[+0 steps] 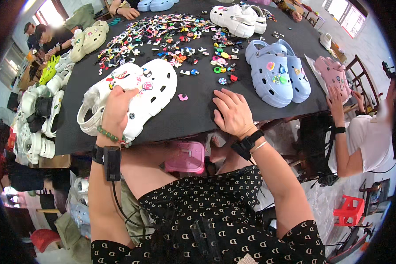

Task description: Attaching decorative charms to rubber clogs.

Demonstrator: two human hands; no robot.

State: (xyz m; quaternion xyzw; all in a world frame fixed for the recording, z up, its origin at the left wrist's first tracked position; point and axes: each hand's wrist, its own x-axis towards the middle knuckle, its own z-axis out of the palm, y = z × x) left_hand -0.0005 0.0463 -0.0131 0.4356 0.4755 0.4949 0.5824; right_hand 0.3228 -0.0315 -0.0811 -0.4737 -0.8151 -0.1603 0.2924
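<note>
The person wears a dark garment (207, 211) printed all over with small pale letter-like shapes, filling the lower middle of the frame; its short sleeves end near the bottom edge, leaving the forearms bare. On the left wrist sits a bracelet of green beads (111, 135), left of centre. Just below it a black strap (97, 154) carries a flat black rectangular device (112, 163), from which a thin black cable (119, 204) runs down toward the lower frame. The right wrist, right of centre, bears a black band with a dark block (247, 144) and beside it a thin silvery bangle (260, 145).
</note>
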